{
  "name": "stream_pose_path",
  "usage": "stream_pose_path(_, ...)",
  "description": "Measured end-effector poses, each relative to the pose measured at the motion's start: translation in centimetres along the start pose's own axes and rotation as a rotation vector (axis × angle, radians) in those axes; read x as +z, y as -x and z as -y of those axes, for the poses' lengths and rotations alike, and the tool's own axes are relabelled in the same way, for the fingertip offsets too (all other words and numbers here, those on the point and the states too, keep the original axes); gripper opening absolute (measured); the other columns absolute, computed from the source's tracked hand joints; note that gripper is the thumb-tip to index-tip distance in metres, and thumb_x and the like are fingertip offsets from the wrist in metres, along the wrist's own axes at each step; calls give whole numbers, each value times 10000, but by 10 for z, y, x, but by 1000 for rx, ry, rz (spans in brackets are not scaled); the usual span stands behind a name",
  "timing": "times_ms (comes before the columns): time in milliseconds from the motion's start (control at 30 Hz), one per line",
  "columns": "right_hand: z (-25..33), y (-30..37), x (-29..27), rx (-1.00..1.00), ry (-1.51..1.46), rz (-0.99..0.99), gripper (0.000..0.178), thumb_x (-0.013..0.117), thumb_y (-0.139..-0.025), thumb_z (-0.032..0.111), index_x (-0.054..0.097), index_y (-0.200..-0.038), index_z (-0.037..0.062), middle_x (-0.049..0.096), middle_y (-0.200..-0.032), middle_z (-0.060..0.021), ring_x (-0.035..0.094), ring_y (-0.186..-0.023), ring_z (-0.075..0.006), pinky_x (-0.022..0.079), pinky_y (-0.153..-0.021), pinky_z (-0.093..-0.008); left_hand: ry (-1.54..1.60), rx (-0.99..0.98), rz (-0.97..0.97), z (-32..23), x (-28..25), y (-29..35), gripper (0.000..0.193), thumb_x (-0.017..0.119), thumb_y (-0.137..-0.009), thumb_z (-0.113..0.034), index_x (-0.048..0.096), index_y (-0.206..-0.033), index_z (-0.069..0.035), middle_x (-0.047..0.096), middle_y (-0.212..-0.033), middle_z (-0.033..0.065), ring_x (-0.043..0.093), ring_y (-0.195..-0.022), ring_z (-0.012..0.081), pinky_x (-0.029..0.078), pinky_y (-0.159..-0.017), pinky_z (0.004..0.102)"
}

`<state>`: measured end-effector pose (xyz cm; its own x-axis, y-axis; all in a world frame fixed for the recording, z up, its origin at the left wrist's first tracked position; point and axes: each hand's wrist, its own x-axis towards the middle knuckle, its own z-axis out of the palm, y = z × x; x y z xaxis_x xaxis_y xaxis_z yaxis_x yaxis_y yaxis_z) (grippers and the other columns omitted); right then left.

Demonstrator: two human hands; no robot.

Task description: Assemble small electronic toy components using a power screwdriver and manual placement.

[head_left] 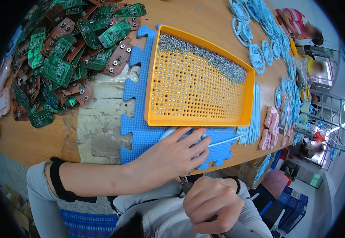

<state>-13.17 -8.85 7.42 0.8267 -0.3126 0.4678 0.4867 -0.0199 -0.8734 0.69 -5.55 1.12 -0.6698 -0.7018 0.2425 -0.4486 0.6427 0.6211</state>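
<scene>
The wood-grained brown table carried a blue foam mat with toothed edges, much of it covered by a shallow yellow plastic tray whose floor was a grid of small round holes, many of them filled with silvery heads. Just below the tray's near wall, over the mat, the person's left hand lay back upward, its fingers slightly apart and bent over a rounded light-blue plastic piece, which it held. Nearer the body, the right hand was closed in a fist around a dark grey, roughly cylindrical tool, whose narrower front pointed toward the left hand. The piece looked smooth and pale, with a curved outer edge showing beside the index finger and another small patch near the fingertips; its middle and underside were covered, so its full shape could not be made out. The left thumb was out of sight. The tool's tip was lost by the left hand, its middle lay inside the fist, and its rear ran down toward the lower edge against the clothing. A thin, straight light-blue rod stuck out rightward from the left fingers; with that end hidden, whether it joined the piece could not be told. The small silvery metal screws heaped along the tray's far side blurred together.
</scene>
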Motion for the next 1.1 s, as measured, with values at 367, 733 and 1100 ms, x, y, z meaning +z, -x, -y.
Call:
stream_pose_path(367, 30, -33, -44, -231, -141, 75, 145, 581, -870, 56, 504, -771, -17, 563, -622, -140, 570, -480, -203, 452, -404, -302, 4, 7, 57, 4, 0, 1, 689, 754, -698, -318, 481, -1268, -45, 445, -1339, 144, 367, -1305, 336, 325, -1082, 451)
stream_pose_path(733, -13, -45, -83, -90, 344, -220, 847, 537, -758, 788, 424, -1118, 30, 553, -677, -65, 523, -516, -163, 445, -477, -285, -76, 27, 129, 3, -6, -1, 780, 742, -694, -427, 438, -1317, -70, 396, -1358, 143, 314, -1343, 343, 292, -1109, 456)
stream_pose_path(1100, -18, -44, -95, -115, 346, -160, 919, 533, -696, 838, 430, -1093, 16, 573, -666, -78, 521, -494, -163, 455, -478, -290, 60, 19, -38, 3, -3, -1, 567, 707, -683, -212, 536, -1176, 8, 492, -1271, 136, 389, -1262, 309, 296, -1094, 429)
